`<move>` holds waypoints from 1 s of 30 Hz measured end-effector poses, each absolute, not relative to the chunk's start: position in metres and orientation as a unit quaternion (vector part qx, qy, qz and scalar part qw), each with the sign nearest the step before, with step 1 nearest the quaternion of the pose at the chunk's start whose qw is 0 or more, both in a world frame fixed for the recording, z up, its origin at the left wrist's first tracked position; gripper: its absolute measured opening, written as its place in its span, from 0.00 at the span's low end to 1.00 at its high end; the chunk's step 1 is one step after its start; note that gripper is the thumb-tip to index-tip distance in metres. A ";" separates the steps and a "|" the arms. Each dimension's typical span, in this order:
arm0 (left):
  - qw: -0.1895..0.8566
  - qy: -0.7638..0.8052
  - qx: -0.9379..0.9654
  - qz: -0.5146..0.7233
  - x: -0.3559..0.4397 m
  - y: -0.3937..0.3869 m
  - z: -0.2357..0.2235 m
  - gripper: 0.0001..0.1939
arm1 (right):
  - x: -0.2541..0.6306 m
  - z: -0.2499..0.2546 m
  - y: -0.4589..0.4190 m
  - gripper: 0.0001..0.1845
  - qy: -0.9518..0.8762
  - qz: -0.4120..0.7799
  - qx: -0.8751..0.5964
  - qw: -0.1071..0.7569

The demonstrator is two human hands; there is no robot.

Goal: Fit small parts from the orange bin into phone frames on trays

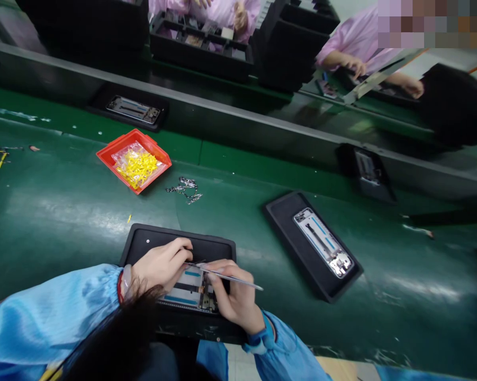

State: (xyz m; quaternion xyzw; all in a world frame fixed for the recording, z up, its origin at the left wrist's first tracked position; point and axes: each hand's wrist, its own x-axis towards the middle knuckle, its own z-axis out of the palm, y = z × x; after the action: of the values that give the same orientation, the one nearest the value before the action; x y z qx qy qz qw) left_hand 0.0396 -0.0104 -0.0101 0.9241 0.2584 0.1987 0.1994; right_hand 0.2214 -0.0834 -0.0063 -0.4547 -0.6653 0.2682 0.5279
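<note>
A phone frame [182, 294] with blue strips and exposed inner parts lies in a black foam tray [216, 246] close to my body. My left hand [159, 267] rests over the frame's left side, its fingers bent together at the upper edge; whatever they pinch there is hidden. Slim metal tweezers [242, 280] are gripped in my right hand [236, 299], above the right part of the frame. Their tip reaches toward my left fingertips. Hair in front of the camera covers part of the tray's lower left.
A red bin [164, 161] holds small yellow pieces, with a tangle of small dark strips [185, 189] beside it. To the right, another tray [284, 230] carries a phone frame [323, 243]. More trays lie along the metal rail [222, 114]. Co-workers in pink sleeves [357, 37] work beyond.
</note>
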 end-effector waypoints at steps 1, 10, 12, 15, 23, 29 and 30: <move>0.209 0.261 0.924 0.186 0.040 -0.010 -0.012 0.11 | 0.221 -0.006 -0.084 0.19 -0.637 0.261 -0.456 0.564; 0.080 0.203 0.962 0.165 0.042 -0.015 -0.015 0.17 | 0.225 0.003 -0.089 0.18 -0.565 0.162 -0.496 0.639; 0.047 0.206 0.960 0.185 0.041 -0.017 -0.011 0.18 | 0.228 0.003 -0.091 0.18 -0.566 0.130 -0.513 0.632; 0.050 0.212 0.954 0.205 0.039 -0.018 -0.008 0.18 | 0.237 0.000 -0.095 0.12 -0.542 0.098 -0.565 0.614; 0.133 0.259 0.946 0.141 0.040 -0.015 -0.015 0.20 | 0.258 -0.011 -0.113 0.13 -0.541 0.112 -0.754 0.354; 0.183 0.282 0.931 0.145 0.046 -0.013 -0.022 0.19 | 0.258 -0.021 -0.114 0.18 -0.517 0.196 -0.798 0.238; 0.187 0.284 0.929 0.147 0.047 -0.012 -0.022 0.19 | 0.258 -0.022 -0.113 0.19 -0.512 0.213 -0.798 0.238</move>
State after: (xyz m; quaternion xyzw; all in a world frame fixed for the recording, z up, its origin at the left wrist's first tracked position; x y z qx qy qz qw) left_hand 0.0467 -0.0120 -0.0220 0.9288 0.2842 0.1468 0.1870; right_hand 0.2584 -0.1127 -0.0222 -0.7977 -0.5118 0.2126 0.2375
